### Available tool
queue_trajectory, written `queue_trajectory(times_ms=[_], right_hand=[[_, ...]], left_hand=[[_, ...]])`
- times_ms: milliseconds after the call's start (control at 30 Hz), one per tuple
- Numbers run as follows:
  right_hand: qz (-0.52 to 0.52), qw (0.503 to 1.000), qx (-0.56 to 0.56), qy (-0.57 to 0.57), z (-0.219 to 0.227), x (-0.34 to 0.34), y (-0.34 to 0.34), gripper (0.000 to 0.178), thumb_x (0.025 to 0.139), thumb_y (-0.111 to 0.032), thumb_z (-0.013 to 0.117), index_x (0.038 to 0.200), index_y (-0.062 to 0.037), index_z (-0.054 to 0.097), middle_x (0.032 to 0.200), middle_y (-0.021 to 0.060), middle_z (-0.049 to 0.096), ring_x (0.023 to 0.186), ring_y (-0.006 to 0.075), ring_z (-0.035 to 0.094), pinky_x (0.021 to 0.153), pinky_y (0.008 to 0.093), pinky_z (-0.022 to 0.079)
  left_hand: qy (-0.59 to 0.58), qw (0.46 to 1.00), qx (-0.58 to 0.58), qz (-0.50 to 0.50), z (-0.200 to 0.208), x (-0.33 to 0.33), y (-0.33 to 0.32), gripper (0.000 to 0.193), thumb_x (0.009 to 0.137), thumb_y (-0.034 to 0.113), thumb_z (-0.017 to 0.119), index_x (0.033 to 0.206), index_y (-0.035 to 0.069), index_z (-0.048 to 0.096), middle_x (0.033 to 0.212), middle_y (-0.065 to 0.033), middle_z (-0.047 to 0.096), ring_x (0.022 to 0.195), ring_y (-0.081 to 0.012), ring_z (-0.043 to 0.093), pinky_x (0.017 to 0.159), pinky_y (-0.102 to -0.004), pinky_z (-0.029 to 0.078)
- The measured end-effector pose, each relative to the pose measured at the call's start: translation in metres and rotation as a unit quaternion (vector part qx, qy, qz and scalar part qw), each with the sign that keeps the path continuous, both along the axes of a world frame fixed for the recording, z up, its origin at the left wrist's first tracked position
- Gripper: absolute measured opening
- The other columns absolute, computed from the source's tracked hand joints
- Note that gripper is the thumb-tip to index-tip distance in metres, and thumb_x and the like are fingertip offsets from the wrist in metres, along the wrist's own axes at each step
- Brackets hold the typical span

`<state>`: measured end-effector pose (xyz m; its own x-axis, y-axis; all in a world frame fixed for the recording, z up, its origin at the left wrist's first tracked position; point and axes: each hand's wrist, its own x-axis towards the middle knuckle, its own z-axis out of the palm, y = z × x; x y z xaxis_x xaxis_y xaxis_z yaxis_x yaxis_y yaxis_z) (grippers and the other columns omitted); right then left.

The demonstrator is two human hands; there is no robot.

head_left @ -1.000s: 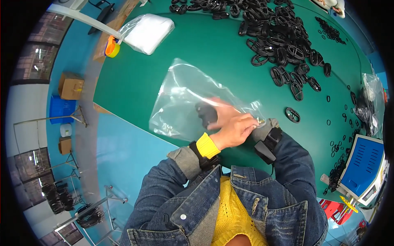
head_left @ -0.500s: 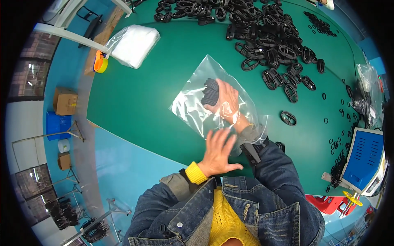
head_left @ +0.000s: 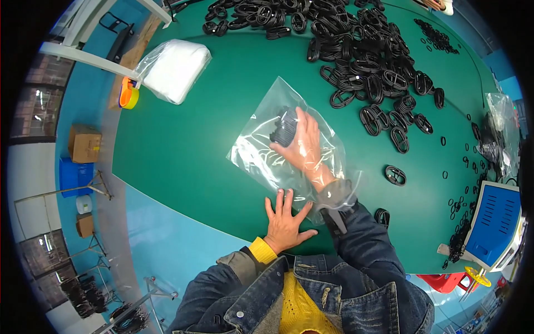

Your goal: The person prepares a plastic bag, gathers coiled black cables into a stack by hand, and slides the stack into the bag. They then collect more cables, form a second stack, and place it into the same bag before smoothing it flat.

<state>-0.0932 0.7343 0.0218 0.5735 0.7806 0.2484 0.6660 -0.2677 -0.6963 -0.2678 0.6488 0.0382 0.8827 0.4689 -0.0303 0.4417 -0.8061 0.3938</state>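
Open green tabletop (head_left: 172, 145) left of clear bag (head_left: 250, 146), cable pile (head_left: 370, 53) blocking far side

A dark blue denim jacket (head_left: 364, 300) with pale worn seams fills five to seven o'clock, its left front carrying a round, pale button (head_left: 240, 314). A chunky yellow knit sweater (head_left: 300, 306) shows at six, its ribbed yellow cuff (head_left: 262, 250) peeking past the grey turned-back left sleeve end (head_left: 239, 264). Toward four o'clock, a grey right cuff (head_left: 336, 193) meets a black wrist device (head_left: 335, 222). The left hand (head_left: 282, 229) and right hand (head_left: 303, 142) are bare.
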Motion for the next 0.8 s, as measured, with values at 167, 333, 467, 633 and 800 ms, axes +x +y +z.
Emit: queue_trajectory(times_ms=[167,333,467,633,800], right_hand=[[0.125,0.992,0.014,0.01,0.003,0.018,-0.016,0.106,0.055,-0.025,0.08,0.138,-0.0007,0.019,0.136,0.0263,0.025,0.124,0.0433,0.029,0.103,0.0471,0.027],[0.196,0.979,-0.051,0.021,0.005,0.039,-0.031,0.108,0.055,-0.026,0.081,0.139,-0.0016,0.017,0.141,0.0258,0.02,0.127,0.0432,0.028,0.105,0.044,0.028],[0.163,0.983,-0.059,-0.057,0.003,0.033,-0.033,0.108,0.056,-0.032,0.082,0.139,-0.0016,0.019,0.141,0.0249,0.021,0.125,0.042,0.032,0.103,0.0427,0.032],[0.132,0.983,-0.091,-0.095,0.005,0.035,-0.016,0.106,0.056,-0.037,0.08,0.138,-0.0003,0.023,0.14,0.0251,0.024,0.12,0.0415,0.037,0.099,0.0449,0.036],[0.105,0.989,-0.029,-0.098,-0.003,0.038,-0.016,0.101,0.056,-0.035,0.08,0.134,0.0017,0.027,0.137,0.0246,0.029,0.108,0.0382,0.046,0.09,0.0443,0.041]], left_hand=[[-0.033,0.999,-0.01,-0.009,0.004,0.013,0.003,0.067,0.067,0.056,0.065,0.123,0.023,0.052,0.136,-0.0245,0.029,0.125,-0.0459,0.025,0.094,-0.0689,0.015],[0.01,0.999,-0.029,-0.022,0.001,0.017,0.004,0.068,0.07,0.053,0.064,0.129,0.025,0.046,0.136,-0.0213,0.03,0.125,-0.0457,0.024,0.091,-0.0697,0.017],[0.033,0.999,-0.012,-0.029,0.002,0.02,0.004,0.067,0.071,0.055,0.062,0.129,0.025,0.046,0.137,-0.0192,0.031,0.125,-0.0461,0.024,0.091,-0.0701,0.018],[0.049,0.998,0.008,-0.035,0.003,0.023,0.002,0.065,0.072,0.057,0.06,0.128,0.024,0.047,0.137,-0.0166,0.033,0.125,-0.0461,0.025,0.089,-0.07,0.019],[0.059,0.998,0.014,-0.036,0.003,0.023,0.001,0.064,0.072,0.056,0.06,0.127,0.024,0.049,0.137,-0.0159,0.034,0.125,-0.0458,0.026,0.089,-0.0699,0.02]])
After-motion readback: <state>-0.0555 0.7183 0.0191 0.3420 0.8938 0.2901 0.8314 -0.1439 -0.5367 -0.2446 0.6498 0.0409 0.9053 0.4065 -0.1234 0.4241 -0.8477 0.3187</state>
